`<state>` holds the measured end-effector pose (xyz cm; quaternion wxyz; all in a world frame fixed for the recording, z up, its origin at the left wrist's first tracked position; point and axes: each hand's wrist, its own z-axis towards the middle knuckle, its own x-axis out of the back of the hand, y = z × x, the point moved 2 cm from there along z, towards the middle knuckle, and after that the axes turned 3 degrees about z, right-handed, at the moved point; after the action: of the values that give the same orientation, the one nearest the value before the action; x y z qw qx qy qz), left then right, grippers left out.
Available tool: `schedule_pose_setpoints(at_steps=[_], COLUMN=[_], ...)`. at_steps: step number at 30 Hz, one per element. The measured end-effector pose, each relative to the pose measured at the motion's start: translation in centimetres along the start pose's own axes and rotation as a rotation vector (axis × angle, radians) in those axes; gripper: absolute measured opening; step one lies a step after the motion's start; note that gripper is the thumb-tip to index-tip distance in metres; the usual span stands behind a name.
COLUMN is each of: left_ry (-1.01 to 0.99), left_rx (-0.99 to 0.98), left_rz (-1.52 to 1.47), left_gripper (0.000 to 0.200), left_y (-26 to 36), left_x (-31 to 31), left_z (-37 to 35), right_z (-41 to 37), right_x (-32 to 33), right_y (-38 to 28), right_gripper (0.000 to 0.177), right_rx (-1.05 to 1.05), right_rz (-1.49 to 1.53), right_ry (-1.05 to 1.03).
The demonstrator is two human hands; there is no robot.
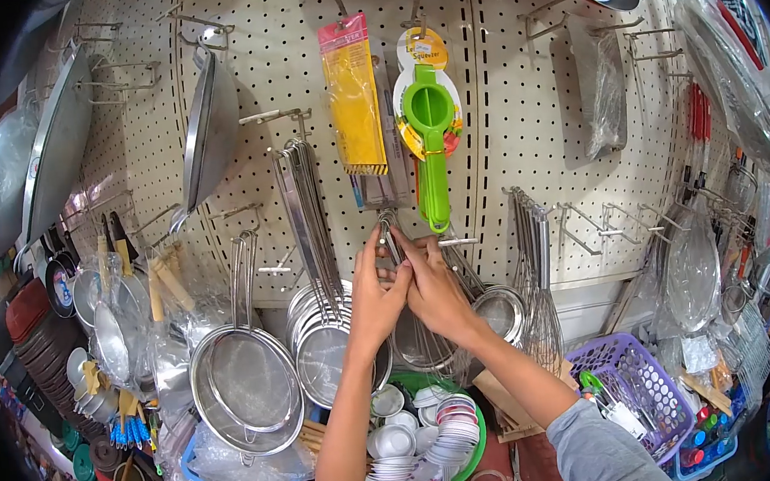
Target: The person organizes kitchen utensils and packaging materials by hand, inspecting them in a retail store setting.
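Observation:
Both hands are raised together at a metal hook in the middle of the pegboard. My left hand (376, 289) is closed, its fingers at the looped top of a strainer handle on the hook. From the other side my right hand (437, 289) closes on the same handle, fingertips near the hook's end. The mesh bowl of this strainer (420, 345) hangs below, partly covered by my hands and forearms. Just above hang a green lemon squeezer (428, 108) on a card and a yellow packet (352, 97).
Large strainers (247, 390) and nested strainers (322, 360) hang on the left, whisks (538, 310) on the right. Below stand a green basin (481, 447) with small white bowls and a purple basket (662, 372). Several bare hooks (617, 225) jut from the pegboard.

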<state>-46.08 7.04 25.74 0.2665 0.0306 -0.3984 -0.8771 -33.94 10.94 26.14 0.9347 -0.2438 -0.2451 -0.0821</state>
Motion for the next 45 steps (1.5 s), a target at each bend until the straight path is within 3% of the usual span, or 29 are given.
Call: schedule_pose_setpoints(at_steps=[14,19,26,28,35,38,43,45], left_ry=[-0.028,0.012,-0.009,-0.023,-0.144,-0.186,-0.275,-0.319], left_rx=[-0.032,-0.111,0.01,0.009,0.026,0.055,0.144,0.195], left_rz=[0.0,0.11,0.112,0.084,-0.061,-0.128,-0.275,-0.324], left_gripper=[0.074,0.075,0.074,0.063,0.041,0.033,0.023,0.016], left_y=[-0.1,0.2,2.5,3.2,3.7,3.4,2.6,3.7], left_x=[0.1,0.2,-0.4,-1.0,-5.0,-7.5,-12.5,-14.3], left_z=[-0.8,-1.8,-5.0,-6.2,-10.7,-13.1,-17.7,-19.4], right_z=[-0.7,-1.9,-5.5,-6.9,-13.3,-16.9,-23.3,-26.0], right_x=[0.2,0.6,2.4,3.2,6.8,7.8,11.4,12.7], right_y=[0.4,0.0,-0.7,-0.5,-0.8,1.0,1.7,3.0], right_gripper=[0.076,0.073,0.069,0.069,0.062,0.058,0.048,0.045], right_rx=[-0.052,0.057,0.053,0.08,-0.174,-0.082,-0.198,-0.208], right_rz=[-0.006,-0.034,-0.052,-0.008,0.179,0.039,0.005,0.15], right_ry=[-0.022,0.002,0.02,0.021,-0.047,-0.008,0.008,0.048])
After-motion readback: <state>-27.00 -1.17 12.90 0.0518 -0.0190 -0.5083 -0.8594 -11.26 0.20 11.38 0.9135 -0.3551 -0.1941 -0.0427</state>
